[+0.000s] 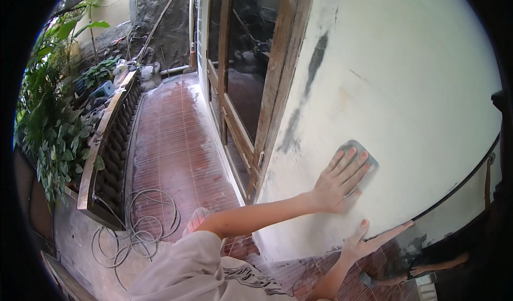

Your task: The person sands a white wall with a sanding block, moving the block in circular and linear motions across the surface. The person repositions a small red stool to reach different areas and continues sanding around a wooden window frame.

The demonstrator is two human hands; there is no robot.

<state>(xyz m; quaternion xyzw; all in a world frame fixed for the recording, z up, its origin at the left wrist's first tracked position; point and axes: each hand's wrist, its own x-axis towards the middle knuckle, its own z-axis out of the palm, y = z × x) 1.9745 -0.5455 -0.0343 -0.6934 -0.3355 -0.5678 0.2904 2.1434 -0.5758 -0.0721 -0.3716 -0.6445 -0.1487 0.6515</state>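
Note:
With its fingers extended, my left hand presses a grey rectangular pad or folded sheet, probably sandpaper, flat against the off-white wall. Part of the sheet is hidden under the fingers and palm. Lower and to the right, my right hand rests at the wall's lower right edge, thumb raised and fingers stretched along it, holding nothing. Dark grey patches mark the wall near the wooden door frame.
A coiled grey hose or cable lies on the floor at left. A low balustrade with plants behind it borders the red tiled floor. Another person's bare arm and leg show at lower right. A broom stands at the far end.

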